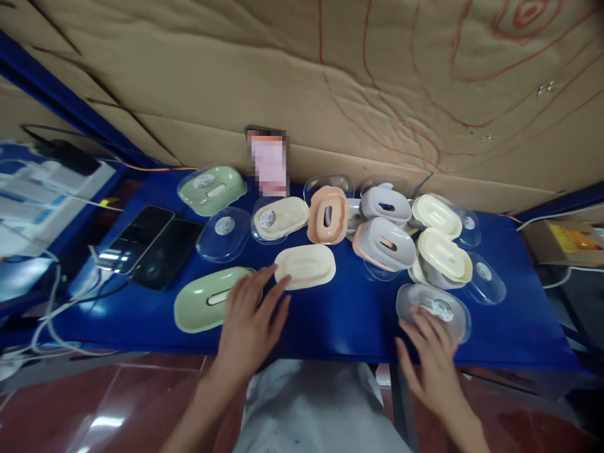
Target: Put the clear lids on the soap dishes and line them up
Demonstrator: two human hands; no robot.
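Note:
My left hand point(249, 319) is open, palm down, over the right end of a green oval dish point(194, 309) with a slot in its middle. Its fingertips reach the left edge of a cream oval tray point(306, 265). My right hand point(433, 360) is open too, its fingers spread over a clear lid point(458, 319) with a round sticker; its fingertips seem to touch the lid. Close by are stacked cream trays point(443, 255) and a lilac slotted dish point(384, 242) sitting on an orange one. Further back lies an orange slotted dish point(328, 214).
Another green dish point(212, 192) under a clear lid and a separate clear lid point(224, 234) are at the left. Two dark phones point(165, 251) lie beside white cables point(51, 314). A lit phone point(268, 163) leans on the cardboard wall point(189, 82). A cardboard box point(566, 242) is at the right.

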